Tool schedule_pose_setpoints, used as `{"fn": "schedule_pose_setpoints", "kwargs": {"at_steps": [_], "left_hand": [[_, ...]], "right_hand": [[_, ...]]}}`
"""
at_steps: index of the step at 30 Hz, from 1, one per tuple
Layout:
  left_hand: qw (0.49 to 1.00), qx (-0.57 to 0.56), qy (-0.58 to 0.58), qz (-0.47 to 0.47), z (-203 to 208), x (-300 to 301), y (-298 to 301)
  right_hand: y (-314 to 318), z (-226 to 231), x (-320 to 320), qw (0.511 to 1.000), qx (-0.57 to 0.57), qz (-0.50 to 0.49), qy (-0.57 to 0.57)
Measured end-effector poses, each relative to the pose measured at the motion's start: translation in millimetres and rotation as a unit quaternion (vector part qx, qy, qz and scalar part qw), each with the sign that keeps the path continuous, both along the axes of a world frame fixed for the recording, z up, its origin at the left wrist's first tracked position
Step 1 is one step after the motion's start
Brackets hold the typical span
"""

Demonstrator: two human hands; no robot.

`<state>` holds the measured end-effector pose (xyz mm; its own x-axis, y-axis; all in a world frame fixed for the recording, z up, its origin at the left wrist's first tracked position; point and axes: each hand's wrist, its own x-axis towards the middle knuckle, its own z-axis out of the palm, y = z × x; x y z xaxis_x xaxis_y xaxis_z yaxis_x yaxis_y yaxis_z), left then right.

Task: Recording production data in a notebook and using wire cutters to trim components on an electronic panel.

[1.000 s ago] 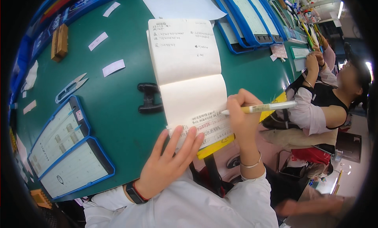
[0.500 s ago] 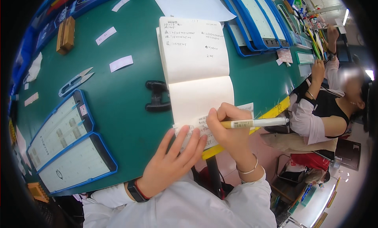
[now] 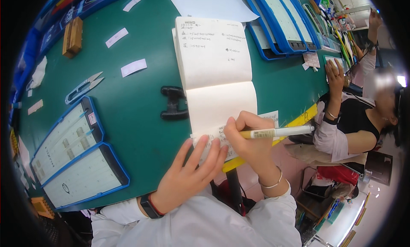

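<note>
An open notebook (image 3: 218,72) lies on the green table in front of me, its far page carrying handwritten lines and its near page mostly blank. My right hand (image 3: 250,140) grips a pen (image 3: 290,131) with a clear barrel and a yellowish grip; its tip is hidden behind my fingers. Under both hands, at the notebook's near edge, is a handwritten sheet (image 3: 212,143). My left hand (image 3: 190,172) rests its spread fingers on that sheet, holding nothing. Left of the notebook sits a black H-shaped object (image 3: 173,103), touching or close to the page edge.
Thread snips (image 3: 85,88), paper slips (image 3: 133,68) and a wooden block (image 3: 72,38) lie to the left. Blue-framed cases (image 3: 85,174) stand near left, more blue-framed cases (image 3: 284,25) far right. Yellow tape (image 3: 301,119) marks the table edge. A co-worker (image 3: 350,123) sits at right.
The view has shifted slightly, moving the table's contents a little rightward. The co-worker's near hand has moved and its far arm is raised higher. My hands keep nearly the same pose.
</note>
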<state>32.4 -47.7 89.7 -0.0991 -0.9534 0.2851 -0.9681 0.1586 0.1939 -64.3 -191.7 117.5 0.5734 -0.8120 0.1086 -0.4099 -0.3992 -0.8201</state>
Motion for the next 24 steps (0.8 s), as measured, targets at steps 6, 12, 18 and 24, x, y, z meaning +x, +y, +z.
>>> {"fn": "schedule_pose_setpoints", "kwargs": {"at_steps": [6, 12, 18, 24], "left_hand": [[1.0, 0.005, -0.001, -0.001, 1.6, 0.7, 0.5], [1.0, 0.004, 0.0, -0.002, -0.2, 0.1, 0.1], [1.0, 0.003, -0.024, -0.004, -0.1, 1.7, 0.0], [0.999, 0.004, -0.051, -0.001, -0.2, 1.8, -0.5]], "right_hand": [[-0.4, -0.6, -0.3, 1.0, 0.007, 0.008, 0.006], [-1.7, 0.6, -1.0, 1.0, 0.01, 0.012, 0.001], [-0.3, 3.1, 1.0, 1.0, 0.007, 0.012, -0.004], [-2.2, -0.1, -0.6, 1.0, 0.016, 0.0, -0.009]]}}
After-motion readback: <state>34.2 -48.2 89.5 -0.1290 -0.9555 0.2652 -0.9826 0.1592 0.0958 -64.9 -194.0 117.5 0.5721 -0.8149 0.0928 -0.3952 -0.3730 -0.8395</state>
